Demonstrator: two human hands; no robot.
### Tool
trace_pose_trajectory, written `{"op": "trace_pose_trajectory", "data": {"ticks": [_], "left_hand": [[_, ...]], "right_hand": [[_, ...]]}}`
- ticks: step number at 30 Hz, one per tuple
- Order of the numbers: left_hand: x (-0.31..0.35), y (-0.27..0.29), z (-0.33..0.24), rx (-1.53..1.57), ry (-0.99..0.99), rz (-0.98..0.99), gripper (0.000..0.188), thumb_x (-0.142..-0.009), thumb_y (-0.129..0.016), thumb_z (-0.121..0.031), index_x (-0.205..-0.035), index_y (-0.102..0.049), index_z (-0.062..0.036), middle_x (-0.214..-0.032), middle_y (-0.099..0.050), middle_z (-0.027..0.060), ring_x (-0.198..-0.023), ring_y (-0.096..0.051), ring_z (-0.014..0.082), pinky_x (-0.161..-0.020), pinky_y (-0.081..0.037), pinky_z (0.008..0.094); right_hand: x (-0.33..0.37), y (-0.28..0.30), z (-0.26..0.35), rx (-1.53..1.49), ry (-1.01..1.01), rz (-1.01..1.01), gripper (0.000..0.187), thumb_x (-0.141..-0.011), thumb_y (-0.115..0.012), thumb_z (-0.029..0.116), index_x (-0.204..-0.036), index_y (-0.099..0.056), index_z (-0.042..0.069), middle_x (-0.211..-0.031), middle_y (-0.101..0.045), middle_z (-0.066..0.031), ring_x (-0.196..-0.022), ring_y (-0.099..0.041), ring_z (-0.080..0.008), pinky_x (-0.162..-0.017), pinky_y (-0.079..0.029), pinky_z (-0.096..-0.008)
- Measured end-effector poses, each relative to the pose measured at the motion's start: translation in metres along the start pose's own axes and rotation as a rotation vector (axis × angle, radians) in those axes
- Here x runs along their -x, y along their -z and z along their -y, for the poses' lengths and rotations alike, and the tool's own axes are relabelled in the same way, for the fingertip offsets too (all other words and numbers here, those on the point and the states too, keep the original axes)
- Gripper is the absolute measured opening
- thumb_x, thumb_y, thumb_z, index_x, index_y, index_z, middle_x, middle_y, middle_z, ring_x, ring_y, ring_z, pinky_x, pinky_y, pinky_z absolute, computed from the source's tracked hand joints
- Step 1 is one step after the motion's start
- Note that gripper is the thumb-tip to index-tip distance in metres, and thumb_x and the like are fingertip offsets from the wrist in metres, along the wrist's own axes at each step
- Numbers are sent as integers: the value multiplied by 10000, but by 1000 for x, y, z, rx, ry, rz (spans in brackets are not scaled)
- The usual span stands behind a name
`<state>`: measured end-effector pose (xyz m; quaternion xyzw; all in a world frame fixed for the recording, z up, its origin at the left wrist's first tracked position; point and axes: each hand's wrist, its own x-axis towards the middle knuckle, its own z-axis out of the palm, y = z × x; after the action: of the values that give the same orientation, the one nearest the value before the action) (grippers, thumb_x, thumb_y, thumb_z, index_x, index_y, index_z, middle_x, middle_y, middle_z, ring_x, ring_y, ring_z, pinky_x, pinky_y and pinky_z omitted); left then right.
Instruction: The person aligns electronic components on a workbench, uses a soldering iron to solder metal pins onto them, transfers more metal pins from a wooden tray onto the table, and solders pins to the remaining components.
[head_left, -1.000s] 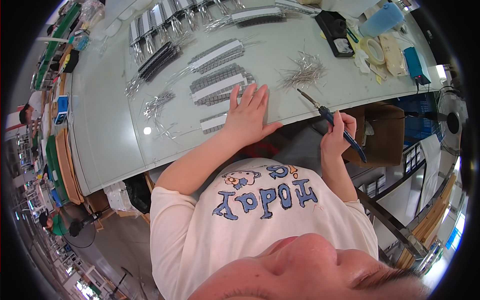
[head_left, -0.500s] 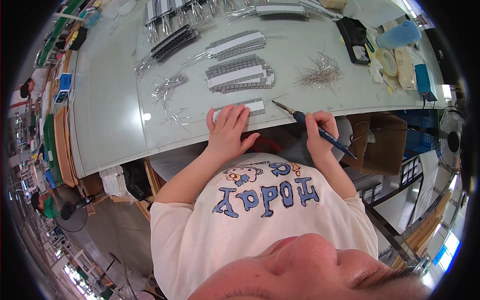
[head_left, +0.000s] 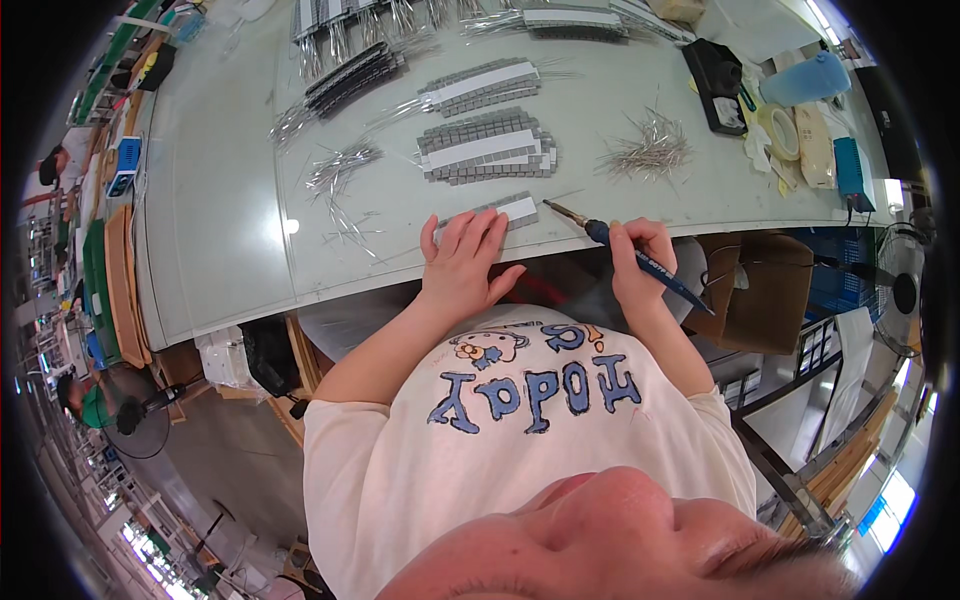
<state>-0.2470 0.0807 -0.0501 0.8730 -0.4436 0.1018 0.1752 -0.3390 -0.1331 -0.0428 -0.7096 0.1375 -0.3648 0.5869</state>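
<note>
My left hand (head_left: 462, 268) lies on the near edge of the table, its fingers stretched out and resting on a narrow grey strip with a white band (head_left: 518, 209). Part of that strip is hidden under the fingers. A blue-handled soldering iron (head_left: 650, 268) is gripped in my right hand (head_left: 638, 262), which is closed round the handle. The iron's metal tip points left, close to the strip's right end. A thin wire sticks out beyond that end. Just behind lies a stack of similar grey segmented strips (head_left: 485, 148).
Loose thin metal wires lie in a pile (head_left: 648, 148) at right and another pile (head_left: 340, 172) at left. More strip bundles (head_left: 480, 85) sit farther back. A black soldering-iron stand (head_left: 714, 85), tape roll (head_left: 778, 132) and blue bottle (head_left: 805, 78) stand at far right. A cardboard box (head_left: 755, 290) is below the edge.
The whole view has shifted slightly. The strip under my left fingers lies a little more slanted, and more of its grey part shows. The soldering iron stays near its end.
</note>
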Motion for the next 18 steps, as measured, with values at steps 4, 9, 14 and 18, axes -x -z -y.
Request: {"op": "trace_pose_trajectory", "data": {"ticks": [4,9,14,18], "left_hand": [[-1,1,0,2,-1,6,615,-754,-656,-475,-1221,-552,-89,-1241,-497,22,-1163,-434,193,-1049,-149,510],[-1,1,0,0,-7,4,613,-752,-660,-467,-1219,-552,-85,-1242,-496,22,-1161,-434,192,-1043,-158,508],[-1,1,1,6,-8,-4,611,-752,-663,-461,-1218,-553,-82,-1243,-495,23,-1158,-434,192,-1038,-164,509],[0,1,1,8,-10,-7,608,-752,-664,-456,-1218,-553,-81,-1241,-495,23,-1155,-434,193,-1035,-166,510]], "right_hand": [[0,-1,1,-15,-15,7,193,-823,-655,-31,-794,-477,39,-638,-500,9,-548,-390,-23,-492,-323,-191],[0,-3,0,-30,-24,20,191,-826,-655,-28,-794,-478,38,-638,-499,11,-544,-388,-21,-485,-320,-190],[-1,-3,-1,-5,-11,21,196,-826,-655,-26,-788,-474,40,-636,-492,12,-541,-379,-22,-480,-310,-192],[-3,-3,-4,31,25,22,199,-820,-656,-32,-784,-473,40,-636,-487,13,-538,-369,-23,-475,-300,-194]]}}
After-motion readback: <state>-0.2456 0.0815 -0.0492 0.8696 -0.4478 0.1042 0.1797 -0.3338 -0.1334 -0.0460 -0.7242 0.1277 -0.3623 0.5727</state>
